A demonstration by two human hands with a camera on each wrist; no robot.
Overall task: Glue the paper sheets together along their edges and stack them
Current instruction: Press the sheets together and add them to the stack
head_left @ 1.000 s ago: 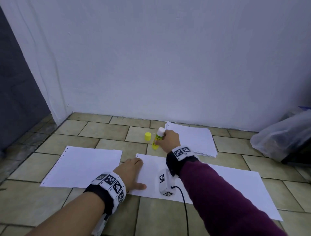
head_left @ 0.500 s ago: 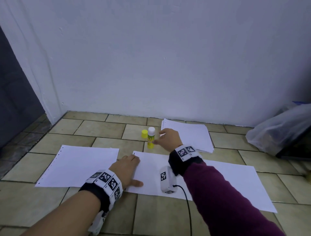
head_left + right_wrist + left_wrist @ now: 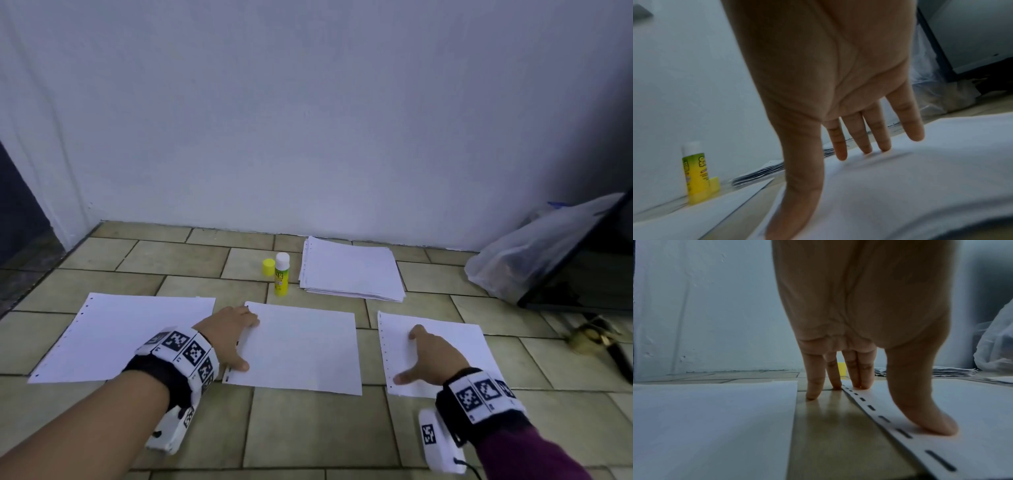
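**Both hands flat on separate sheets, glue stick standing behind**

Three sheets lie side by side on the tiled floor (image 3: 308, 428), each apart from the next with bare tile between. The middle sheet (image 3: 301, 346) has a punched strip along its left edge; the left hand (image 3: 226, 334) rests on that edge with fingers straight and spread, thumb (image 3: 920, 410) pressed on the paper beside the holes, two fingertips on the sheet's far corner and the other two on the tile. The right sheet (image 3: 442, 349) also shows holes down its left edge; the right hand (image 3: 431, 356) lies on it, fingers straight and fanned, holding nothing. In the right wrist view this sheet looks blurred. The left sheet (image 3: 116, 335) lies untouched.

Behind the middle sheet the glue stick (image 3: 282, 274) stands upright with its white top on show, its yellow cap (image 3: 268, 267) on the tile just beside it to the left. To their right a stack of paper (image 3: 352, 270) sits close to the wall (image 3: 308, 120), well apart from both hands.

At the far right are a clear plastic bag (image 3: 520, 257) and a dark leaning panel (image 3: 582, 267). Nothing lies between either hand and the glue stick.
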